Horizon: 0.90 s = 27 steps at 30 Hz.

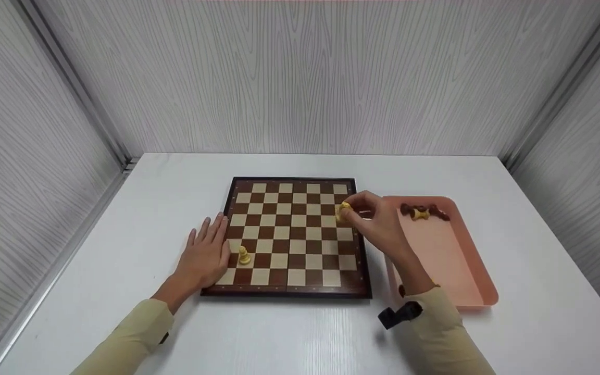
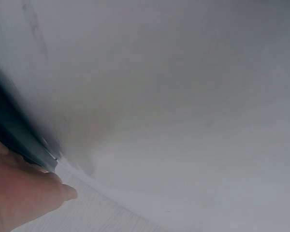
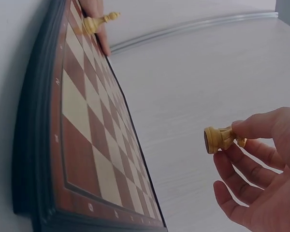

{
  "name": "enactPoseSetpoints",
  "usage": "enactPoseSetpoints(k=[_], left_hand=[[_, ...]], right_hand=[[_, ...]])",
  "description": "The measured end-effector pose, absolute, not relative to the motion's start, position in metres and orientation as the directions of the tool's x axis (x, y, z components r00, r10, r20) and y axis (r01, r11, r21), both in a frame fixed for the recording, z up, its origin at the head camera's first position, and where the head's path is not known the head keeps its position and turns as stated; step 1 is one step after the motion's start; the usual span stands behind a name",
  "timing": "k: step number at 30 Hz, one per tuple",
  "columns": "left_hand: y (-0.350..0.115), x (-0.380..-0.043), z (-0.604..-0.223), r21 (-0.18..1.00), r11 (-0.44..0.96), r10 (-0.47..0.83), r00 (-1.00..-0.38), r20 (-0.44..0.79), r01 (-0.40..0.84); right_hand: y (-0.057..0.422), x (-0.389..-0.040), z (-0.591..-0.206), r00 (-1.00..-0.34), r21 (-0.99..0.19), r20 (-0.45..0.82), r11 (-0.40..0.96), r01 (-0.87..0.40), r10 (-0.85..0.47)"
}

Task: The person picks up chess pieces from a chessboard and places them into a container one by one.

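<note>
A yellow chess piece (image 3: 216, 139) with a ringed base and a ridged body is pinched between the thumb and fingers of my right hand (image 1: 380, 226). Those fingers cover its top. In the head view it overlaps the right side of the brown-and-cream chessboard (image 1: 298, 289); in the right wrist view its base shows clear of the board. My left hand (image 1: 203, 260) lies with straight fingers along the board's left edge. Just right of its thumb, a second yellow chess piece (image 1: 244, 255) stands upright on the board, slim-stemmed with a pointed top.
A pink tray (image 1: 479, 271) stands right of the board, partly under my right forearm. Several dark brown chess pieces (image 1: 439, 212) and a yellow one (image 1: 420, 214) lie at its far end. Grey wood-grain panels (image 1: 300, 78) enclose the white table (image 1: 279, 338) at the back and sides.
</note>
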<state>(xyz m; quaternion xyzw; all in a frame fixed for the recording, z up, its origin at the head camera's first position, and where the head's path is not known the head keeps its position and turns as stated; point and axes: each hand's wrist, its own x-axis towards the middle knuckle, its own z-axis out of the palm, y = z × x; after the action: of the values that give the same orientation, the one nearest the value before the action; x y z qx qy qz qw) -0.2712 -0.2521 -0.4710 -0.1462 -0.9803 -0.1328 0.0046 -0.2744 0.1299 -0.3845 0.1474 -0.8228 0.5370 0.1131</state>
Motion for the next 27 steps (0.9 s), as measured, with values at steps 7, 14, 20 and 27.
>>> enactPoseSetpoints(k=[7,14,20,27], left_hand=[[-0.253,-0.270,-0.470,0.261,0.922,0.282,-0.958,0.047,0.284],[-0.253,-0.271,-0.472,0.263,0.922,0.282,-0.958,0.042,0.283],[-0.252,-0.271,-0.471,0.263,0.923,0.280,-0.959,0.040,0.281],[-0.253,-0.272,-0.471,0.254,0.924,0.284,-0.958,0.039,0.284]], right_hand=[[0.153,-0.278,-0.382,-0.952,-0.861,0.302,0.412,-0.297,-0.054],[0.175,-0.279,-0.384,-0.960,-0.869,0.280,0.420,-0.261,-0.015],[0.189,-0.281,-0.389,-0.957,-0.869,0.290,0.420,-0.262,0.002],[0.194,-0.270,-0.370,-0.961,-0.878,0.275,0.418,-0.233,0.042]])
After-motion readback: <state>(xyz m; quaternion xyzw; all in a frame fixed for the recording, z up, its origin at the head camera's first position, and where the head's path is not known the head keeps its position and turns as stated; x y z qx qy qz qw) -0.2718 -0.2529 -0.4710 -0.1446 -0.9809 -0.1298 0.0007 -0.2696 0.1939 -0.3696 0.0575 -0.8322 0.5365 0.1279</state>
